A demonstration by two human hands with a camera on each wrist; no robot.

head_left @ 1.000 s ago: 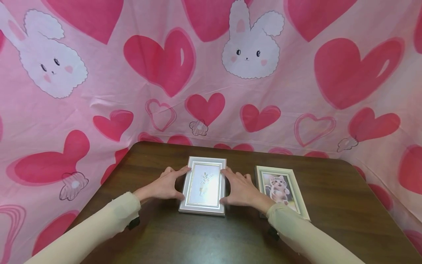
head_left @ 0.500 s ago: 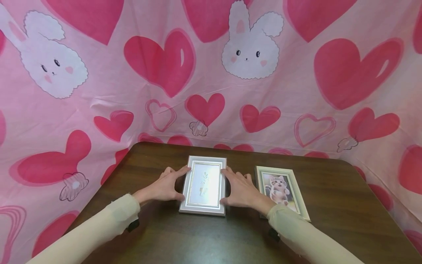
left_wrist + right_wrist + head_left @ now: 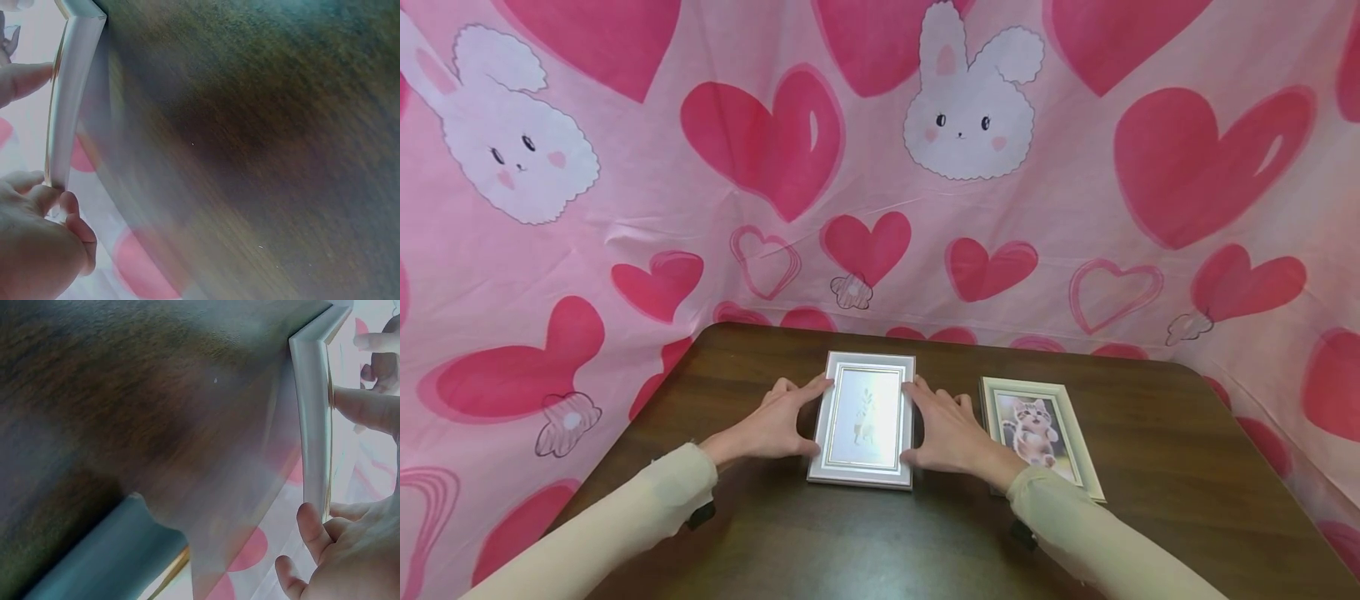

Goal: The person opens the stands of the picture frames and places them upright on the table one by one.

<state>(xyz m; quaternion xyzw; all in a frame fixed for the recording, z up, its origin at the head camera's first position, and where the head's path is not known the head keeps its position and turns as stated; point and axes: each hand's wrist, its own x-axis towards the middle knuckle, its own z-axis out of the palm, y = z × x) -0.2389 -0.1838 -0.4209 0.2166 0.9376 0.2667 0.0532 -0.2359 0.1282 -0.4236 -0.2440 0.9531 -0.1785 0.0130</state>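
Note:
A white picture frame [image 3: 867,421] with a thin gold inner line and a pale plant print lies face up on the dark table, partly washed out by glare. My left hand [image 3: 772,423] grips its left side, thumb near the front and index finger farther back. On the opposite side my right hand [image 3: 953,435] holds the frame the same way. In the left wrist view, thumb and fingers touch the white frame's side [image 3: 70,100], some fingers curled at its end. The right wrist view shows fingertips against the other side of the frame [image 3: 314,425].
Right of my right hand, a cream picture frame [image 3: 1037,429] with a kitten photo lies askew, partly covered by the wrist and sleeve. Brown wooden table [image 3: 790,542] extends all round. Behind it hangs a pink cloth [image 3: 880,183] with hearts and rabbits.
The white frame's far edge has shifted very slightly up in the head view, while its near edge stays almost in place. Both hands keep their hold; the kitten frame has not moved.

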